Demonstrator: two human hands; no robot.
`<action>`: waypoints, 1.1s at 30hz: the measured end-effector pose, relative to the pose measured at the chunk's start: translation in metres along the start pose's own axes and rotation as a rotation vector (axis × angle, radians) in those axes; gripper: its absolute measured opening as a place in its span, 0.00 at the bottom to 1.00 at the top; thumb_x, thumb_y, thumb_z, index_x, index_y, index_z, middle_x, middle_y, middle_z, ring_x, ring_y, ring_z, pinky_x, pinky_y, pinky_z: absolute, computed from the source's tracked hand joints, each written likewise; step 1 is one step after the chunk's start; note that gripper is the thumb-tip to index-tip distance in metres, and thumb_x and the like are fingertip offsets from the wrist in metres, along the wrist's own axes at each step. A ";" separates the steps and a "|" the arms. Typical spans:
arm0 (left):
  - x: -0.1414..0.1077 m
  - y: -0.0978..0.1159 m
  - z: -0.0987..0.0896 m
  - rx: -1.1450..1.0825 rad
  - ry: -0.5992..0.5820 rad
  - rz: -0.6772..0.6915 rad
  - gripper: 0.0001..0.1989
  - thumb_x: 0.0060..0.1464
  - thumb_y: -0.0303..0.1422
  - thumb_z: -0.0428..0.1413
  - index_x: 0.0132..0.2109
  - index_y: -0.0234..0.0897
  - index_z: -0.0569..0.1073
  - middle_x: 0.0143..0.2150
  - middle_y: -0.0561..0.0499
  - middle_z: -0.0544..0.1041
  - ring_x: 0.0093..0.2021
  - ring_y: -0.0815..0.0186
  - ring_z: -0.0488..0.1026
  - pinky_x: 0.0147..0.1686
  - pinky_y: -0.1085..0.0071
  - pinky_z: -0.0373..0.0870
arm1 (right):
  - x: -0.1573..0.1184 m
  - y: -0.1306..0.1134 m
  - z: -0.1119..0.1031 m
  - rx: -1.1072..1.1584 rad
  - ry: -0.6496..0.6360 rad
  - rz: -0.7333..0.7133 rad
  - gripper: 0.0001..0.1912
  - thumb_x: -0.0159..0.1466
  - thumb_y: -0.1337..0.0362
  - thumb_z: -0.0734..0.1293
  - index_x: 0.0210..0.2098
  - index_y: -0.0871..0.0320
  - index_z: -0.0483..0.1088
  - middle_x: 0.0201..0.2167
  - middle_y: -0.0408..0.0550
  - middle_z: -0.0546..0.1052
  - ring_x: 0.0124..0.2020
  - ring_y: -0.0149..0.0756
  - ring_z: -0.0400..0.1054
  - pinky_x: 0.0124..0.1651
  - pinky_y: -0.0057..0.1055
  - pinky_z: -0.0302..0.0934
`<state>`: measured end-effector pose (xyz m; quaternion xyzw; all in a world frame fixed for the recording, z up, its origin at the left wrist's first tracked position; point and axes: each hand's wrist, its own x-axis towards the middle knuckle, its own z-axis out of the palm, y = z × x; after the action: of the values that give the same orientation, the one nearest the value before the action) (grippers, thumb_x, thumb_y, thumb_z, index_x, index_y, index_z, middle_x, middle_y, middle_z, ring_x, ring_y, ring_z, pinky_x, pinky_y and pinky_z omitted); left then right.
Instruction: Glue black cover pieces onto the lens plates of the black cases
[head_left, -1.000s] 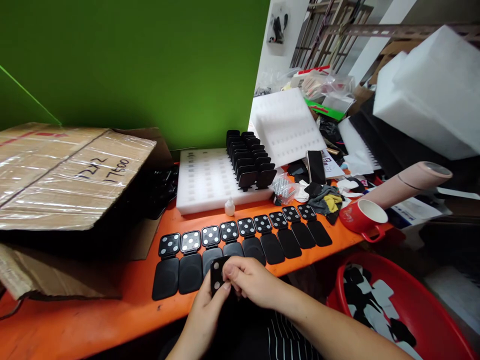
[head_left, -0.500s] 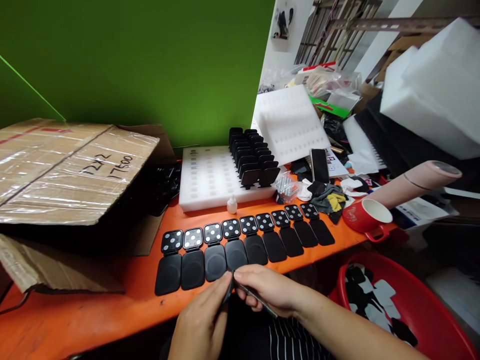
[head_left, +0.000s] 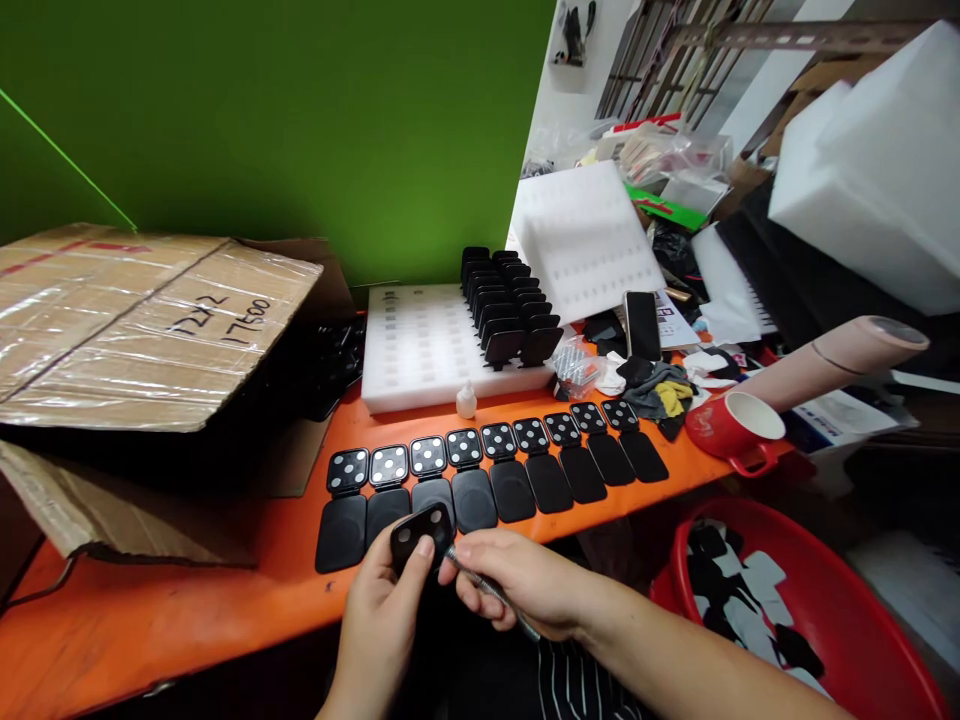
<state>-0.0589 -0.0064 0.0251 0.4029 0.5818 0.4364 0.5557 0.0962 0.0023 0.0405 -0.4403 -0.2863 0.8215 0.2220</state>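
My left hand [head_left: 379,615] grips a small black square plate [head_left: 417,527] with silver round dots, thumb on its face. Part of that plate is hidden by the thumb and fingers. In my right hand [head_left: 521,575] is a slim metal pen-like tool [head_left: 489,587], its near end close to the plate's right edge; whether they touch I cannot tell. Beyond both hands, a row of black two-panel hinged pieces [head_left: 512,491] lies unfolded on the orange table [head_left: 225,620]. Their smaller panels carry silver dots.
A white foam block [head_left: 412,350] holds upright black pieces [head_left: 504,348]. Near it stand a small white bottle [head_left: 466,401], a phone [head_left: 642,326], a red mug [head_left: 731,430] and a pink tumbler [head_left: 832,360]. A cardboard box [head_left: 150,320] is at left, a red basin [head_left: 847,610] lower right.
My left hand has turned the black plate so its dotted face now shows, and raised it slightly. My right hand has shifted a little left with the metal tool. The view has moved slightly.
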 end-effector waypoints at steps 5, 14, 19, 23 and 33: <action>-0.014 -0.013 -0.004 0.243 -0.079 0.332 0.10 0.55 0.36 0.55 0.44 0.41 0.75 0.41 0.50 0.80 0.39 0.62 0.77 0.42 0.69 0.74 | -0.003 -0.001 0.002 0.033 0.016 0.083 0.11 0.63 0.62 0.59 0.26 0.60 0.62 0.19 0.39 0.64 0.14 0.20 0.51 0.16 0.18 0.41; -0.023 -0.023 -0.013 0.401 -0.328 0.765 0.30 0.52 0.18 0.50 0.58 0.52 0.64 0.53 0.53 0.75 0.50 0.63 0.74 0.49 0.68 0.72 | -0.012 0.009 -0.016 0.531 -0.179 0.388 0.08 0.60 0.61 0.60 0.29 0.60 0.63 0.19 0.39 0.62 0.14 0.21 0.53 0.16 0.17 0.39; -0.023 -0.025 -0.007 0.356 -0.360 0.836 0.28 0.51 0.18 0.51 0.57 0.47 0.68 0.52 0.49 0.76 0.47 0.61 0.76 0.48 0.69 0.72 | -0.013 0.017 -0.007 0.463 0.048 0.242 0.12 0.62 0.59 0.61 0.26 0.60 0.61 0.15 0.35 0.58 0.13 0.19 0.48 0.16 0.18 0.36; -0.012 -0.018 0.003 0.168 -0.165 0.351 0.12 0.52 0.30 0.57 0.46 0.42 0.76 0.42 0.48 0.80 0.42 0.60 0.77 0.43 0.70 0.73 | -0.020 0.038 -0.016 0.289 0.174 -0.011 0.19 0.60 0.47 0.62 0.30 0.58 0.62 0.15 0.35 0.60 0.12 0.21 0.48 0.16 0.20 0.39; 0.016 -0.018 0.040 -0.362 -0.212 -0.293 0.18 0.41 0.40 0.65 0.39 0.35 0.75 0.37 0.48 0.79 0.41 0.59 0.74 0.43 0.66 0.69 | -0.050 0.060 -0.051 0.158 0.369 -0.142 0.23 0.57 0.44 0.64 0.34 0.60 0.65 0.18 0.35 0.63 0.14 0.20 0.51 0.16 0.20 0.41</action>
<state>-0.0198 0.0064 0.0029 0.2517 0.4847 0.4034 0.7341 0.1587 -0.0588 0.0070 -0.5432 -0.2057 0.7290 0.3620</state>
